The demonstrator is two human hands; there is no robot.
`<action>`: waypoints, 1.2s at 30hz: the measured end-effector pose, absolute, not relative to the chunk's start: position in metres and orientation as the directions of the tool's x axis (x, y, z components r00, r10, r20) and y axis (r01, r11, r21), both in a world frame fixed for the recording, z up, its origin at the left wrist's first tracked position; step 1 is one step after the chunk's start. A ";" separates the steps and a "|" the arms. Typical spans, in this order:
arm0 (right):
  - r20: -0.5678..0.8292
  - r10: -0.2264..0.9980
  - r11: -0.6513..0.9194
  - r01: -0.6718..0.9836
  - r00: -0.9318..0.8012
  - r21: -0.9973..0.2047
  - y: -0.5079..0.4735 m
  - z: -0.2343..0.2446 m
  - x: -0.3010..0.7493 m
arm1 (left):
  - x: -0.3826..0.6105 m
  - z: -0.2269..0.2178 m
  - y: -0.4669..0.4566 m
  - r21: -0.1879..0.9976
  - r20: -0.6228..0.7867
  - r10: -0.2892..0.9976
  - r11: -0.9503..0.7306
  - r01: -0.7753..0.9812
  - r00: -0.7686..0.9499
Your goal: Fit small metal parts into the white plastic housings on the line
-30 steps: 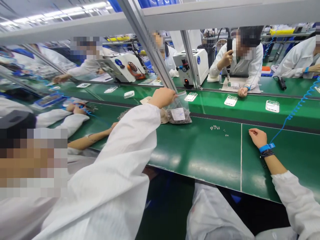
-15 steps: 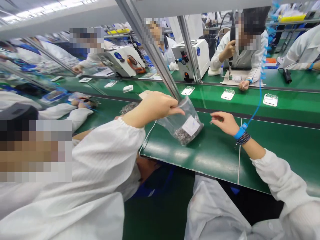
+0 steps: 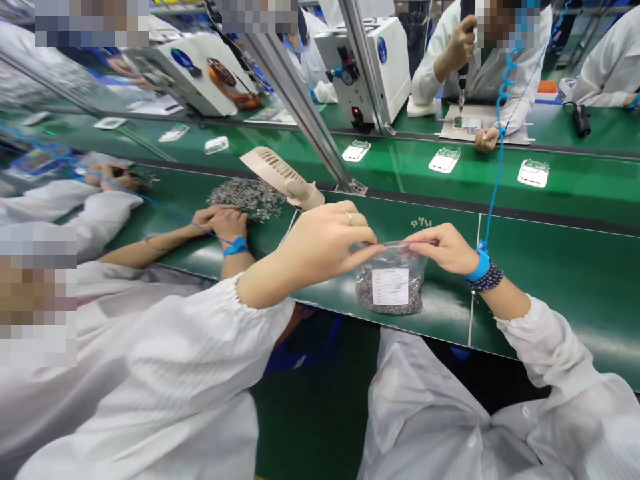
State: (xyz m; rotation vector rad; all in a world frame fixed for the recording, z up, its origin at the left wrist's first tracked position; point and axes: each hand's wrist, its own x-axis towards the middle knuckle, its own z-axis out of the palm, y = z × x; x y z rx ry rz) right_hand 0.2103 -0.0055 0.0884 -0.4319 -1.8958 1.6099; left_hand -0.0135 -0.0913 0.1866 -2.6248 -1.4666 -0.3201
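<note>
While the left hand (image 3: 320, 250) and right hand (image 3: 440, 248) pinch the top edge of a labelled plastic bag (image 3: 391, 287) of grey metal parts, nearly touching, it sits near the counter (image 3: 440, 320) front edge; a few loose parts (image 3: 421, 222) lie beyond, unbagged.

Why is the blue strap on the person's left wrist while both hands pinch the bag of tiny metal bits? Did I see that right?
Not quite: the blue wrist strap is on the right wrist, not the left. The head view shows it just behind the right hand. The rest is right: the left hand and right hand both pinch the clear plastic bag of tiny metal bits.
</note>
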 end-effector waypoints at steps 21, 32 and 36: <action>0.246 0.681 0.209 -0.139 -0.690 -0.968 -0.004 0.091 0.221 | 0.012 0.180 -0.075 0.326 -0.038 0.872 -0.450 0.831 0.487; 0.249 0.593 0.254 -0.115 -0.766 -0.960 -0.009 0.108 0.235 | 0.021 0.188 -0.090 0.127 0.223 0.888 -0.434 0.892 0.401; 0.350 0.678 0.405 -0.070 -0.646 -0.912 -0.014 0.116 0.239 | 0.026 0.193 -0.096 0.120 0.221 0.891 -0.428 0.896 0.396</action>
